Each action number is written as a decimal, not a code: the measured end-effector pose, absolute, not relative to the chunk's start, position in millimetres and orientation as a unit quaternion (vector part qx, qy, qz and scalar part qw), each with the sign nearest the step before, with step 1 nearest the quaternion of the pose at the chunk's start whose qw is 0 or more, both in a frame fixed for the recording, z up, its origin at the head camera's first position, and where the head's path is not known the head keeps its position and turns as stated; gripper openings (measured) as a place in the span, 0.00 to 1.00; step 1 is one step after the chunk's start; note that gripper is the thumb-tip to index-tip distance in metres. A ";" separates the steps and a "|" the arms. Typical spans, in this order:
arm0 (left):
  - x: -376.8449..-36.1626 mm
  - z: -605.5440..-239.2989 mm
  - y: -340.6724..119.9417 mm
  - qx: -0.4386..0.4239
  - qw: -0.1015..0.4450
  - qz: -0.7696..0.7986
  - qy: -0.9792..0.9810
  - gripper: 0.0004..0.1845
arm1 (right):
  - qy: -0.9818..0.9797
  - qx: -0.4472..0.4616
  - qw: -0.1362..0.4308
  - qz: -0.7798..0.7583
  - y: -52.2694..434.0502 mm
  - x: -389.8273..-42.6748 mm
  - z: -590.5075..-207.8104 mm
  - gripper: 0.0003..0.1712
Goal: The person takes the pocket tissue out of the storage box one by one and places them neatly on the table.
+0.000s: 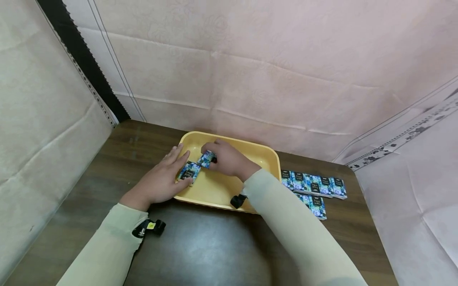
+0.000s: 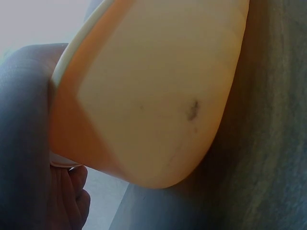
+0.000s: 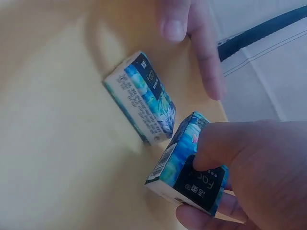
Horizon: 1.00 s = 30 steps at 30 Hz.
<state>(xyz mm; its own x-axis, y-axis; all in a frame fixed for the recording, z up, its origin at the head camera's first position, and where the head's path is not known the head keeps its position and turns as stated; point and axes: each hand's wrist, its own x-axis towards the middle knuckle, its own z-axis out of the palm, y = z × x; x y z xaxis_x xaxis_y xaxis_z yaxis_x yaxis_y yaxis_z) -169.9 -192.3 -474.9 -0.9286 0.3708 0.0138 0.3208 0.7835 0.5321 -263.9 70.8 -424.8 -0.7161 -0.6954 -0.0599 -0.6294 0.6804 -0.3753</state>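
A yellow plastic tray (image 1: 222, 194) stands on the table. Inside its left end lies a small blue floral box (image 1: 189, 171) with a black label; the right wrist view shows "Face" printed on this box (image 3: 144, 98). My right hand (image 1: 229, 159) pinches a second such box (image 1: 206, 159) between thumb and fingers, just above the tray floor and beside the first; the held box (image 3: 187, 167) is tilted. My left hand (image 1: 162, 178) lies over the tray's left rim with its fingers extended, its thumb close to the lying box. The left wrist view shows mostly the tray's outer wall (image 2: 158, 96).
To the right of the tray, more blue floral boxes lie in two rows, the back row (image 1: 315, 184) and the front row (image 1: 316, 206), partly hidden by my right sleeve. Pale cloth (image 1: 250, 79) hangs behind the brown wooden table (image 1: 143, 143) and along both sides.
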 end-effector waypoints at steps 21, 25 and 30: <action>-168.9 -476.0 -192.3 0.173 0.056 0.271 0.945 0.51 | 0.936 -0.227 0.031 -0.267 240.5 -177.1 -388.2 0.21; -168.3 -474.7 -192.2 0.176 0.058 0.272 0.944 0.51 | 0.949 -0.154 0.035 -0.275 286.2 -168.8 -387.7 0.20; -168.3 -472.4 -189.2 0.177 0.059 0.272 0.944 0.50 | 0.946 -0.054 0.073 -0.312 349.6 -159.3 -396.7 0.20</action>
<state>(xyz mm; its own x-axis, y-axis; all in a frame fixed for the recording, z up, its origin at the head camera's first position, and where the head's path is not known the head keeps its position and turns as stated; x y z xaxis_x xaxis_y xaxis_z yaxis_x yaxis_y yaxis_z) -168.3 -189.2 -472.4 -0.9304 0.3661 -0.0159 0.3014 0.7892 0.5350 -159.3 349.6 -396.7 -0.9833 -0.1485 -0.1048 -0.0570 0.7992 -0.5983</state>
